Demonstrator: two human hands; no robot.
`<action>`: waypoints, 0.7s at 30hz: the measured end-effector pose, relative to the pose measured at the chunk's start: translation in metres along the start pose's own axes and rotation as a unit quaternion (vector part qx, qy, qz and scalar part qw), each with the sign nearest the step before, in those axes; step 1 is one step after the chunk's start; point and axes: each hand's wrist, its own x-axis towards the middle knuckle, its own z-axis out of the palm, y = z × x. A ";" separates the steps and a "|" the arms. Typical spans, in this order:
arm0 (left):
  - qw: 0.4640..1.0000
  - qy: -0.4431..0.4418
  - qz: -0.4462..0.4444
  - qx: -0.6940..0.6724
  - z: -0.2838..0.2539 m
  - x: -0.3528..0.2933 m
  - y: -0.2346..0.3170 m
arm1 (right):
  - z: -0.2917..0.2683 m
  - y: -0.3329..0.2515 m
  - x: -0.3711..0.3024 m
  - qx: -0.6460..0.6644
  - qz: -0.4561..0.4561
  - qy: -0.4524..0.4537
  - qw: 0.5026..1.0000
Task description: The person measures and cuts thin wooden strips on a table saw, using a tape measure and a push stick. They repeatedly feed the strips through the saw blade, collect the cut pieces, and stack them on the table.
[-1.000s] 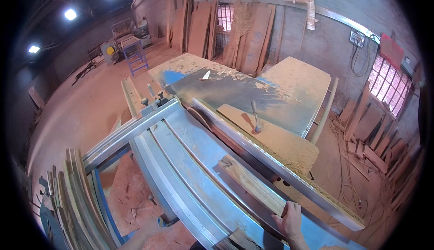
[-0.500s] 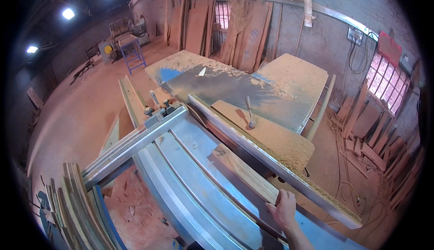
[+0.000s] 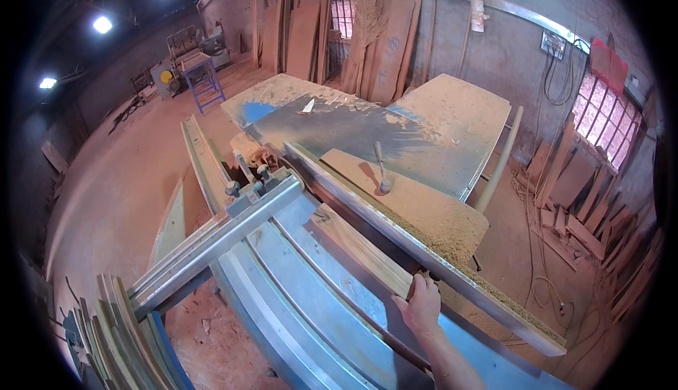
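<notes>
My right hand (image 3: 421, 304) is closed on the near end of a short, thick wooden board (image 3: 361, 250), thumb to the left and fingers over the right corner. The board lies on the shiny metal saw table (image 3: 300, 266), alongside a long straight metal fence (image 3: 417, 238) on its right and a little apart from it. Beyond the board's far end is a metal crossbar (image 3: 219, 238) with clamp-like fittings (image 3: 247, 189) at its far end. My left hand is out of view.
A sawdust-covered worktop (image 3: 332, 132) spreads beyond the fence, with a handled tool (image 3: 382, 178) on a board. Stacked wood strips (image 3: 127, 326) stand at lower left. Planks (image 3: 395, 51) lean on the back wall; offcuts (image 3: 586, 228) and cables (image 3: 540, 288) lie right.
My right hand and the board have moved forward and to the left along the metal table, bringing the board's far end nearer the crossbar. The view has also shifted slightly.
</notes>
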 end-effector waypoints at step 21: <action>0.998 -0.026 -0.049 -0.035 -0.014 0.007 0.035 | 0.036 -0.010 0.035 -0.018 -0.025 0.005 1.000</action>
